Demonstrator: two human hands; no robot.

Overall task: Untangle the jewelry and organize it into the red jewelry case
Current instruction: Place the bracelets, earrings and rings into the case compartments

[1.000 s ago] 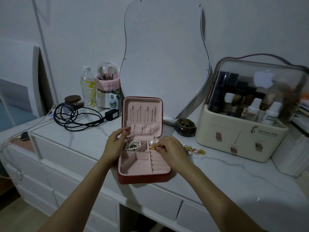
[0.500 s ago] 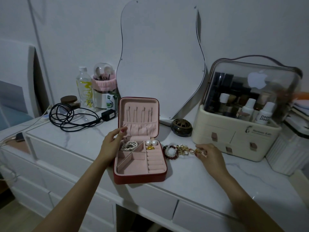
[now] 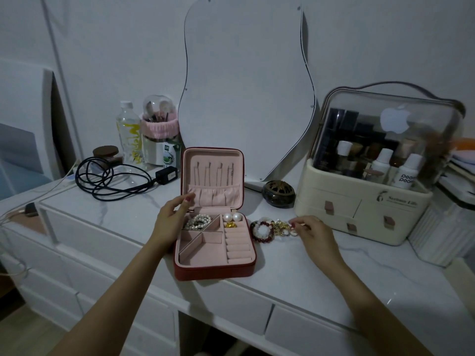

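Jewelry pile (image 3: 273, 228) lies on the table (image 3: 295, 268), right of the open case (image 3: 214, 272)

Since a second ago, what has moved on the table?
The right hand left the red jewelry case, leaving two pearls in its top compartment, and moved right to the tangled jewelry pile, pinching a piece. The left hand stays on the case's left edge.

Single head view, downward over near dresser top (image 3: 295, 265)

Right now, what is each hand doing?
Left hand: open, resting against the red jewelry case.
Right hand: pinching the tangled jewelry pile.
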